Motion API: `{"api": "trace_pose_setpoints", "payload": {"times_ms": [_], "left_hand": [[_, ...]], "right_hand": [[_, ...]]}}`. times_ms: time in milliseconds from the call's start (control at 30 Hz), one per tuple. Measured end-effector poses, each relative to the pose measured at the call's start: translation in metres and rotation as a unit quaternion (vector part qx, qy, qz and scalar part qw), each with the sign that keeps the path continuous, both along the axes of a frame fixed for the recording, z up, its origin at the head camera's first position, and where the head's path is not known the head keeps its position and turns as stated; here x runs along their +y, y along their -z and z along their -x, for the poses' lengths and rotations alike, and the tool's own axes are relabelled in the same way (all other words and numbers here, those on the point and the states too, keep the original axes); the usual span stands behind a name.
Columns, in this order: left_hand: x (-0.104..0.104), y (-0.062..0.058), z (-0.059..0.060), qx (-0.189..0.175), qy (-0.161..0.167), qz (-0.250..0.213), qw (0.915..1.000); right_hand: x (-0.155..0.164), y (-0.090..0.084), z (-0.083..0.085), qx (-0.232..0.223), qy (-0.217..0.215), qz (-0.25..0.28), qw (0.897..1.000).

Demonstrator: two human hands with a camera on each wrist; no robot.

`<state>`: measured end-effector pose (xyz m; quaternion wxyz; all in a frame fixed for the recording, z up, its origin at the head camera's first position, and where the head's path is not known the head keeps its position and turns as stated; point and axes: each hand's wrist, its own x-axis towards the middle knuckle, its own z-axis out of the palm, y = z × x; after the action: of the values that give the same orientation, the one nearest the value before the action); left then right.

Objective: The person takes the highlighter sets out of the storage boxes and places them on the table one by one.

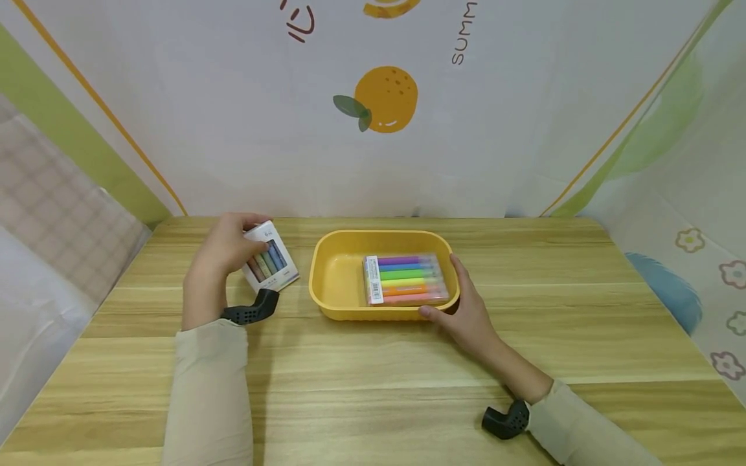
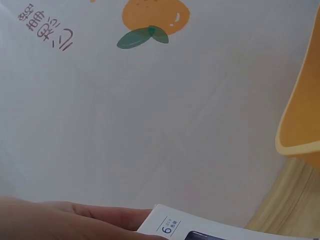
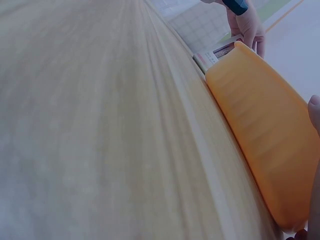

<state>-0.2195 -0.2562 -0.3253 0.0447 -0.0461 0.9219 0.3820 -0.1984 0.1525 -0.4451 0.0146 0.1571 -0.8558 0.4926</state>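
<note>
My left hand (image 1: 224,249) grips a small white box of coloured pens (image 1: 269,262) at the left of the wooden table (image 1: 373,388), its fingers curled over the box's top. In the left wrist view the box (image 2: 200,231) shows at the bottom edge under my fingers (image 2: 75,220). A yellow tray (image 1: 332,278) sits mid-table with a clear pack of coloured markers (image 1: 406,279) lying in its right half. My right hand (image 1: 463,310) holds the tray's near right corner, thumb on the front wall. In the right wrist view the tray (image 3: 260,135) fills the right side.
A printed white backdrop (image 1: 373,103) with an orange fruit picture rises behind the table. Fabric walls close in left and right. Bare wood lies in front of the tray and to its right.
</note>
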Motion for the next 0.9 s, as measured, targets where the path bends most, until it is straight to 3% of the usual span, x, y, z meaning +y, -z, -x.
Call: {"api": "trace_pose_setpoints", "payload": {"times_ms": [267,567,900], "left_hand": [[-0.0028,-0.0015,-0.0031,0.009,-0.003,0.033,0.9994],[0.0007,-0.0018,-0.002,0.003,-0.002,0.029,0.9996],[0.001,0.0017,0.0028,0.008,0.021,0.04,0.9989]], "right_hand": [[-0.0035,-0.0017,0.0008,0.001,-0.002,-0.007,1.0],[-0.0027,-0.0075,-0.0037,-0.007,-0.002,-0.01,1.0],[0.0007,-0.0076,-0.0058,0.004,0.011,-0.021,1.0]]}}
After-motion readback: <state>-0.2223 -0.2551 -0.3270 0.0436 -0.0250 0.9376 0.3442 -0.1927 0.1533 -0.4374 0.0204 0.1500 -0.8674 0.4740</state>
